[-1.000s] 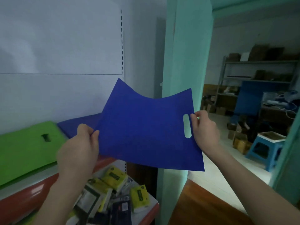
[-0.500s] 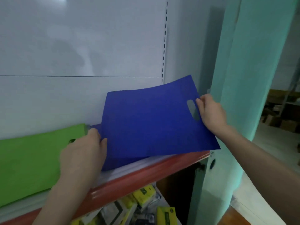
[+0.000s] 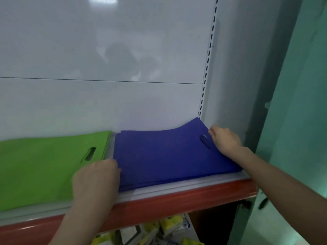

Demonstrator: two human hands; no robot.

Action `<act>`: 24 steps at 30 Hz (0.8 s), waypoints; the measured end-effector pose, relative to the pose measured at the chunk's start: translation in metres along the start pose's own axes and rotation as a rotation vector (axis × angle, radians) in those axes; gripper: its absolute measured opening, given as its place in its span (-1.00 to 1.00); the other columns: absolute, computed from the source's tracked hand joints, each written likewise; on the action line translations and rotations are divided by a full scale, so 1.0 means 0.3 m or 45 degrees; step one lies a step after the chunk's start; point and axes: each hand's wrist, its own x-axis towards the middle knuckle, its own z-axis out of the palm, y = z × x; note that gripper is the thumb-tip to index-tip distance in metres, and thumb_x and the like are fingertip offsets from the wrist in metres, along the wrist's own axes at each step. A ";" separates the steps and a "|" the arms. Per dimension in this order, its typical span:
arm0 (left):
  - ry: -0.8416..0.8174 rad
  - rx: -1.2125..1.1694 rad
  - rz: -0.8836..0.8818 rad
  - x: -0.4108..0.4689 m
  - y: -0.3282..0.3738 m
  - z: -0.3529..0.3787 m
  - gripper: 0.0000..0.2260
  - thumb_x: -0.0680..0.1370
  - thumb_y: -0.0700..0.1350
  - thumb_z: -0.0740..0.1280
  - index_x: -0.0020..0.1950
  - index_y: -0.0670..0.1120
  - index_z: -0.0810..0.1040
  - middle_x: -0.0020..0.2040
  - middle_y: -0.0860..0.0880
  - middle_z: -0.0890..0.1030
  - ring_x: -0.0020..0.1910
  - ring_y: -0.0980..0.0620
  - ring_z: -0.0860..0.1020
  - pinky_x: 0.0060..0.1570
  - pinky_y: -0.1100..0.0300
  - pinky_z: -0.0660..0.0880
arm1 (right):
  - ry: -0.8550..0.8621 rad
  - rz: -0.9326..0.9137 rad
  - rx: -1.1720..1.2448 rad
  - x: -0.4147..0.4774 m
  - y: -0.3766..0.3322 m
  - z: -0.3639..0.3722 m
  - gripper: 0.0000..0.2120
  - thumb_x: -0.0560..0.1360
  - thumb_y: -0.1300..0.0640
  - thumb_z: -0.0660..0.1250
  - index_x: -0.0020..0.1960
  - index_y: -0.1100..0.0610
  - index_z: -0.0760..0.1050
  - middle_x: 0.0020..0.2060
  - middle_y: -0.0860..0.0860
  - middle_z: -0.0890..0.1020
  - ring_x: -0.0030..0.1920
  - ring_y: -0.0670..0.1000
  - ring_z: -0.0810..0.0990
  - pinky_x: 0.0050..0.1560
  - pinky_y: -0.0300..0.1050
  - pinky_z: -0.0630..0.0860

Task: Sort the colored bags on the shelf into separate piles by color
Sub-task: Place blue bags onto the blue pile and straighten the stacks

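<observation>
The blue bag (image 3: 164,152), held in the air a second ago, now lies on the blue pile on the shelf (image 3: 177,193), right of the green pile (image 3: 44,167). The left hand (image 3: 95,181) pinches its near-left edge; the right hand (image 3: 224,138) grips the edge by the handle slot.

Two plain colours side by side: blue bags and green bags on a red-edged shelf.

The blue bags (image 3: 168,156), held between the left hand (image 3: 96,181) and the right hand (image 3: 224,138), are a deep, solid royal blue with no print. Just outside the left hand's grip, the green bags (image 3: 40,167) are a bright, unpatterned lime. The shelf (image 3: 177,198) under both hands has a glossy red front edge, a pale grey surface and a white back panel (image 3: 106,50). Below the hands lie yellow-and-white packets (image 3: 169,227).
</observation>
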 end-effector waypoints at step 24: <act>-0.026 -0.005 -0.064 0.007 0.033 -0.035 -0.77 0.60 0.07 0.14 0.10 -0.01 0.51 0.08 -0.01 0.56 0.06 -0.03 0.54 -0.09 0.18 0.43 | -0.162 -0.092 -0.161 0.053 -0.018 -0.003 -0.70 0.64 0.04 0.05 -0.07 0.16 0.48 0.07 0.14 0.59 -0.09 0.12 0.50 -0.14 -0.16 0.30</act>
